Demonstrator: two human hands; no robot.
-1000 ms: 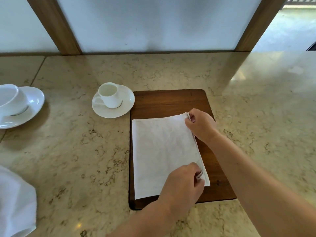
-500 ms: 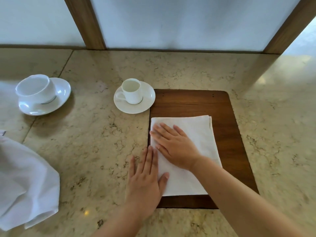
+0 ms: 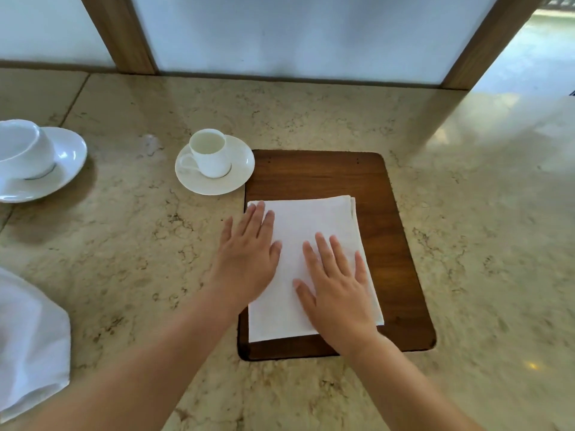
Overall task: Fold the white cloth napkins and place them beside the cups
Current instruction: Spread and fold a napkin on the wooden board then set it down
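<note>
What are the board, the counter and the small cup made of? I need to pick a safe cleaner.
Board: looks like dark wood, satin finish, faint grain showing. Counter: seems polished beige stone, perhaps marble, with veining and glossy reflections. Small cup: apparently glazed white ceramic or porcelain, smooth with soft highlights; its saucer looks the same.

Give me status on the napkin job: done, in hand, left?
Done: one napkin lies folded into a rectangle on the wooden board. In hand: left hand and right hand press it flat, palms down. Left: it sits near the small cup but may get another fold or a move. A crumpled napkin waits at the left edge; the big cup has none beside it.
</note>
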